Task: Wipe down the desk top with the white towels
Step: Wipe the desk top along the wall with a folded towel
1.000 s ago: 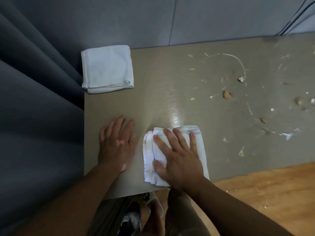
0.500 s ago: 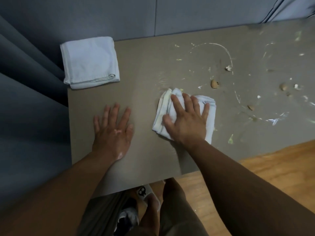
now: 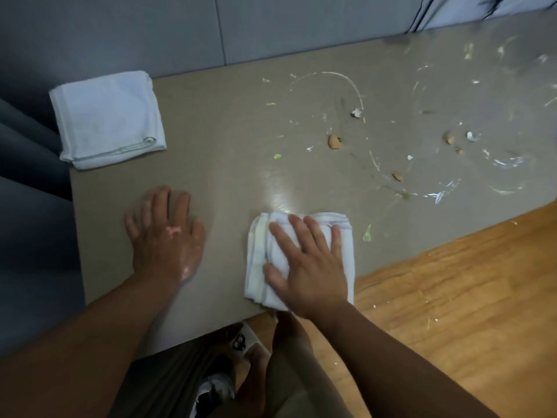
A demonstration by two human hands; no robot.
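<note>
You're pressing the folded towel [image 3: 256,260] flat under your right hand [image 3: 307,263], fingers straight, at the desk top's [image 3: 217,122] near edge. Left hand [image 3: 165,236] is resting flat, holding nothing. Debris [image 3: 334,141] is lying ahead and rightward, nearer your right hand.

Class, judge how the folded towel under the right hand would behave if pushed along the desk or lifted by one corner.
Probably floppy: the towel shows loose, uneven layers, so it may unfold and sag if lifted by a corner. Pushed, it should slide, not roll: the right hand lies flat on it and the desk looks smooth and glossy.
</note>
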